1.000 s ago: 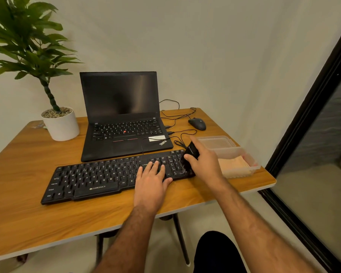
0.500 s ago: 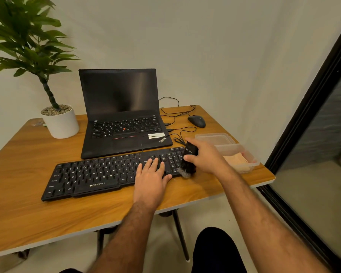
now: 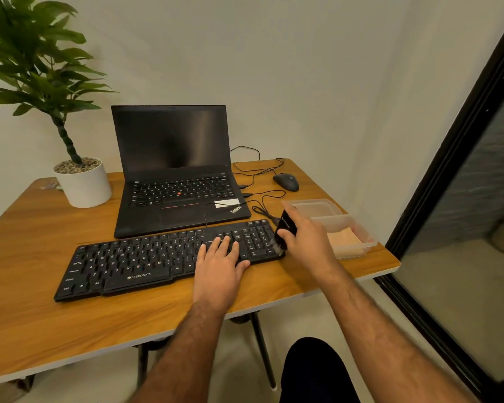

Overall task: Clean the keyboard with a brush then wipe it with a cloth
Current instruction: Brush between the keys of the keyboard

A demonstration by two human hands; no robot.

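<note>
right hand point(image 3: 306, 242) gripping brush point(image 3: 284, 228), bristles seemingly on keyboard point(image 3: 146, 257)

1. A wooden table point(image 3: 35, 315) with a pale edge and dark metal legs fills most of the view.
2. An open black laptop point(image 3: 175, 175) sits at the table's far middle, its screen dark.
3. A leafy green plant point(image 3: 32, 62) stands in a white pot point(image 3: 85, 186) topped with pebbles, at the far left corner.
4. A dark mouse point(image 3: 286, 181) lies at the far right, near the laptop, with thin black cables point(image 3: 259, 170) looping beside it.
5. A plain pale wall point(image 3: 303, 68) rises behind the table.
6. A dark-framed glass door point(image 3: 460, 146) stands to the right.
</note>
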